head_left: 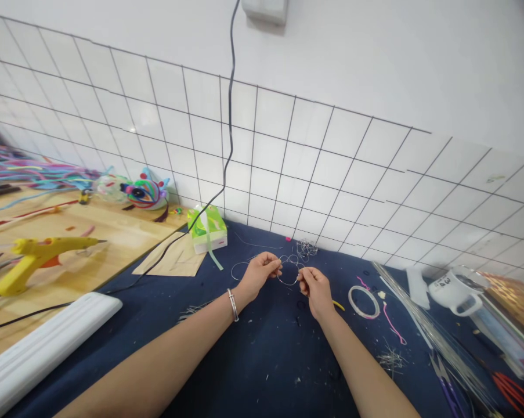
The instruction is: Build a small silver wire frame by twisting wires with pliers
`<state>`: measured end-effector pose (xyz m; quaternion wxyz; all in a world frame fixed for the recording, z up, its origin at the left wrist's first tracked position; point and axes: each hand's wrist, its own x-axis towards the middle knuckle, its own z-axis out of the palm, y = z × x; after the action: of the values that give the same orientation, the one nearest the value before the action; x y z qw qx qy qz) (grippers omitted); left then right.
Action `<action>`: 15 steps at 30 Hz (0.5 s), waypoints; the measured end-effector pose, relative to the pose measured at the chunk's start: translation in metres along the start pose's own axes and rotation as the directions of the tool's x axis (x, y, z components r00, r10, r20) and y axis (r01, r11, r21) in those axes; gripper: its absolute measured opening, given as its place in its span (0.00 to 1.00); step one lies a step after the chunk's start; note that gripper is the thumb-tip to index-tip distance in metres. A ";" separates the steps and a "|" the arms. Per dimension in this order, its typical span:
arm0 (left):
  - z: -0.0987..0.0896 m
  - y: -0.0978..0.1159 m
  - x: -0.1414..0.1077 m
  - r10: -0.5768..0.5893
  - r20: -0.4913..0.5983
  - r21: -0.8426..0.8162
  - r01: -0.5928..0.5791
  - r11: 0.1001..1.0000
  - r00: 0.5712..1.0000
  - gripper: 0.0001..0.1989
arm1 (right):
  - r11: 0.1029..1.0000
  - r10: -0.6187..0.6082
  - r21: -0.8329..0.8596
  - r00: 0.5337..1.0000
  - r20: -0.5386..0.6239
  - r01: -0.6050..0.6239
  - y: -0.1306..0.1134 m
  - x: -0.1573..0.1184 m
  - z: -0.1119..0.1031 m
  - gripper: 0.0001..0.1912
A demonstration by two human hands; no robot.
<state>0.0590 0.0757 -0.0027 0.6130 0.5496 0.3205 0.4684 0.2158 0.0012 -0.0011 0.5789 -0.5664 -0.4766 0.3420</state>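
Observation:
Between my two hands is a thin silvery wire bent into several round loops, a wire frame (pixel 289 281) held just above the dark blue cloth (pixel 262 360). My left hand (pixel 262 274), with a bracelet (pixel 232 305) at the wrist, pinches the left side of the wire. The right side is pinched by the fingertips of my right hand (pixel 314 288). Another wire loop (pixel 239 271) shows to the left, partly behind my left hand. A tangle of wire (pixel 306 248) lies behind the hands near the wall. Beside my right hand a small yellow piece (pixel 339 305) is partly hidden.
At left are a yellow glue gun (pixel 44 255), a white lamp-like bar (pixel 48 342) and a tissue box (pixel 208 232). A black cable (pixel 230 116) hangs across. To the right lie a ring roll (pixel 364 302), long wires (pixel 422 325), scissors (pixel 445 383) and a mug (pixel 455 293).

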 end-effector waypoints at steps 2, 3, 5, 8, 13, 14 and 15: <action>-0.005 0.010 0.004 0.039 -0.048 0.008 -0.038 0.999 0.998 0.12 | 0.995 -0.019 -0.093 0.999 0.033 0.022 0.001 0.000 0.000 0.20; -0.011 0.018 0.008 0.068 -0.080 0.008 -0.068 0.998 0.994 0.12 | 0.989 -0.030 -0.145 0.998 0.053 0.037 0.001 0.000 0.000 0.20; -0.026 0.036 0.015 0.138 -0.140 0.006 -0.138 0.990 0.980 0.12 | 0.963 -0.059 -0.258 0.993 0.103 0.084 -0.001 0.001 0.000 0.18; -0.058 0.067 0.026 0.194 -0.188 0.016 -0.195 0.981 0.963 0.13 | 0.885 -0.118 -0.418 0.968 0.223 0.204 -0.007 0.002 0.005 0.12; -0.098 0.102 0.028 0.183 -0.183 0.023 -0.182 0.983 0.966 0.11 | 0.716 -0.130 -0.551 0.858 0.497 0.428 -0.025 -0.006 0.041 0.09; -0.102 0.106 0.027 0.184 -0.157 0.035 -0.181 0.983 0.970 0.11 | 0.682 -0.124 -0.555 0.823 0.554 0.476 -0.029 -0.009 0.053 0.09; -0.104 0.109 0.026 0.188 -0.136 0.044 -0.183 0.982 0.973 0.10 | 0.649 -0.116 -0.548 0.780 0.615 0.528 -0.033 -0.012 0.067 0.09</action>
<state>-0.0506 0.1342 0.0864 0.5340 0.5525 0.3170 0.5559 0.1447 0.0077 0.0230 0.2210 -0.5251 -0.8051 0.1647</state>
